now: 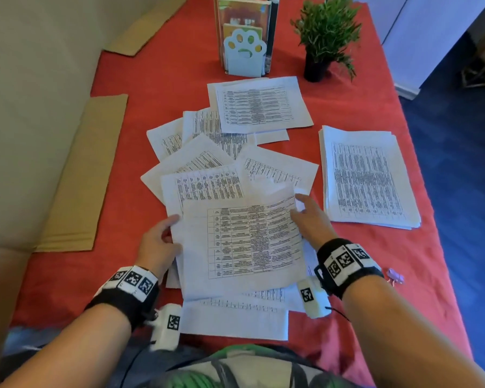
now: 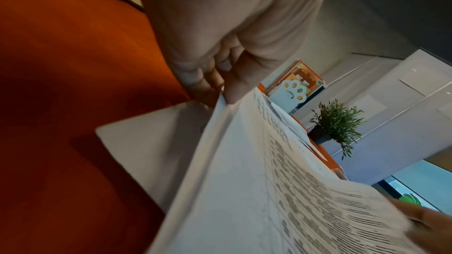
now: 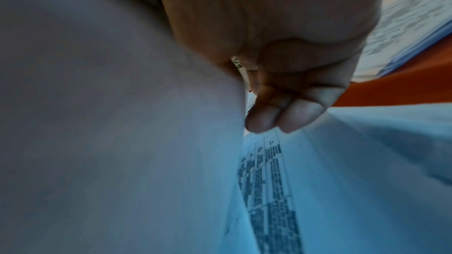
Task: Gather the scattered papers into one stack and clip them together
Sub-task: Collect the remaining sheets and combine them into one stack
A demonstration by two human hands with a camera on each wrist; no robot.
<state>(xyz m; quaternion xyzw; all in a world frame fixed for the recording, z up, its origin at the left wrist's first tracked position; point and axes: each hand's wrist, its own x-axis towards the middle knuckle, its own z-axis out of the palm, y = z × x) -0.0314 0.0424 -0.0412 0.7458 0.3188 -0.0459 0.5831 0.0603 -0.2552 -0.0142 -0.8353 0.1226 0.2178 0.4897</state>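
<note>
I count one neat stack (image 1: 367, 177) of printed sheets on the right of the red tablecloth (image 1: 157, 85), and roughly ten loose sheets (image 1: 207, 169) fanned over the middle, some overlapping so the exact number is unclear. One small purple binder clip (image 1: 394, 275) lies near my right wrist. At the far end stand one paw-shaped book holder (image 1: 245, 53) with books and one potted plant (image 1: 326, 35); two cardboard pieces (image 1: 79, 180) lie off the cloth to the left. My left hand (image 1: 158, 242) pinches the left edge of the lifted sheets (image 1: 244, 242), thumb on top and fingers (image 2: 210, 76) curled beneath. My right hand (image 1: 310, 217) grips the right edge of the same sheets, thumb over the top and fingertips (image 3: 281, 115) tucked under. The held sheets tilt above other pages lying near the table's front edge. Bare cloth shows to the left of the scatter and along the right border past the stack.
</note>
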